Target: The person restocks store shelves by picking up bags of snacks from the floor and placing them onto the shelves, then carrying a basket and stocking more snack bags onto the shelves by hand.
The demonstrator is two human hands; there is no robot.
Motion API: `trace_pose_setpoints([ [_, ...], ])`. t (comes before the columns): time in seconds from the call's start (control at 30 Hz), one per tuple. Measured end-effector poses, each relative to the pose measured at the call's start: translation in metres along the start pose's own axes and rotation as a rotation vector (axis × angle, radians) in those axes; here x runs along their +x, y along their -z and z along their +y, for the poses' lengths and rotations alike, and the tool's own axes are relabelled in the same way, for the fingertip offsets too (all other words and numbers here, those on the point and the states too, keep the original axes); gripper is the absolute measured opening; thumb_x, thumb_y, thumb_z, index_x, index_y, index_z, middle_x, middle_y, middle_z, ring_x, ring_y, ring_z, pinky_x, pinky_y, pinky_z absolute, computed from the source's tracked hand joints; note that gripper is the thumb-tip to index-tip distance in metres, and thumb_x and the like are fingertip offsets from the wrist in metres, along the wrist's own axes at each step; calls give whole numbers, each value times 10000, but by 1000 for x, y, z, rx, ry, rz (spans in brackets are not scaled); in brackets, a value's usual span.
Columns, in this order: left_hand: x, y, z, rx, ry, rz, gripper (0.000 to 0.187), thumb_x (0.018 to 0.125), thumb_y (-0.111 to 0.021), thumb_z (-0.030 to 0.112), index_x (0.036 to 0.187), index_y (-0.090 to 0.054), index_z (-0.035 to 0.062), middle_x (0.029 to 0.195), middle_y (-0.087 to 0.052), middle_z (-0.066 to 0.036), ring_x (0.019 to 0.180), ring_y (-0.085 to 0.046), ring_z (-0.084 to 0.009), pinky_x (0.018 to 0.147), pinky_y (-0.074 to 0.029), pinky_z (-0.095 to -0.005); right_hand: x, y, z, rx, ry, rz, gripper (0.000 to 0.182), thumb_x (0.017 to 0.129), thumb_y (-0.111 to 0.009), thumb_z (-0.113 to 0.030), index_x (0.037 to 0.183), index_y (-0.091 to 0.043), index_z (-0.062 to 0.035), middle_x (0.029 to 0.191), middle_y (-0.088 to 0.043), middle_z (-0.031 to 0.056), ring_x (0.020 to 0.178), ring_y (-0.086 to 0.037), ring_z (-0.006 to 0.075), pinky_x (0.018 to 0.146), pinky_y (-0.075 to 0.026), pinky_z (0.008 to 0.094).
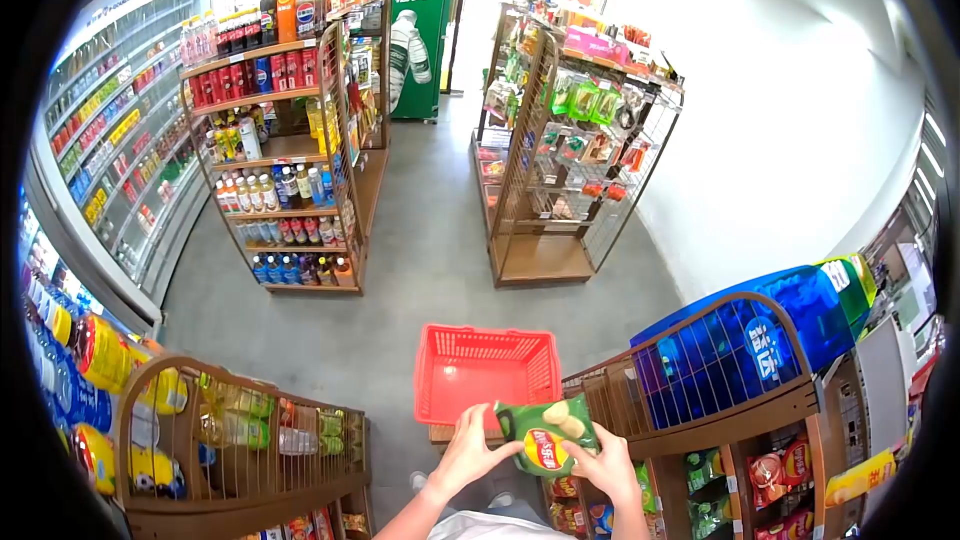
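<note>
Between my two hands is a green bag of potato chips (547, 437) with a red and yellow logo and pictured chips on its front. My left hand (474, 452) grips the bag's left side, thumb across the front. On the lower right edge, my right hand (605, 465) pinches it with the thumb on the front. Just beyond the bag stands a red shopping basket (487, 332), its near right part covered by the bag and my left fingers. The basket's visible floor is bare.
A drinks shelf (285, 155) stands ahead on the left, a snack rack (560, 140) ahead on the right. Glass-door coolers (125, 130) line the left wall. Close by are a bottle shelf (240, 520) at left and a chip shelf (740, 440) at right. Grey floor (420, 230) runs between.
</note>
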State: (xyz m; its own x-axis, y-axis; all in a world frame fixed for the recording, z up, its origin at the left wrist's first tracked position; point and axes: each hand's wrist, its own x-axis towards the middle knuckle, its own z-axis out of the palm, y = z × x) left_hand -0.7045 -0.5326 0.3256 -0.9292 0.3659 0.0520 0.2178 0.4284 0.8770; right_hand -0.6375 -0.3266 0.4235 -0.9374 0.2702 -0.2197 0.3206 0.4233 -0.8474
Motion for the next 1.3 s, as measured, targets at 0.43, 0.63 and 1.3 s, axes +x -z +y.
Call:
trace_pose_setpoints([
  [0.43,71,-77,-72,-694,417,-294,494,976,-509,384,1235,-494,-36,1077,-622,-165,916,-617,-193,733,-512,-310,46,4,-3,-101,-58,134,353,879,-639,-238,1089,-595,43,931,-673,250,928,-668,365,784,-511,392],
  [0.63,76,-88,-87,-693,644,-208,574,978,-449,452,1314,-414,-12,1210,-543,-155,1008,-589,-225,702,-531,-343,89,-8,44,9,-15,11,359,894,-620,-201,1144,-569,51,931,-683,224,913,-688,306,784,-515,360],
  [1.3,207,-212,-227,-662,1085,-147,460,966,-375,467,1158,-596,112,1001,-640,-47,873,-615,-178,755,-525,-350,236,-128,203,-63,-215,87,506,845,-658,-332,1231,-543,-26,1036,-652,258,1010,-632,389,872,-508,438],
])
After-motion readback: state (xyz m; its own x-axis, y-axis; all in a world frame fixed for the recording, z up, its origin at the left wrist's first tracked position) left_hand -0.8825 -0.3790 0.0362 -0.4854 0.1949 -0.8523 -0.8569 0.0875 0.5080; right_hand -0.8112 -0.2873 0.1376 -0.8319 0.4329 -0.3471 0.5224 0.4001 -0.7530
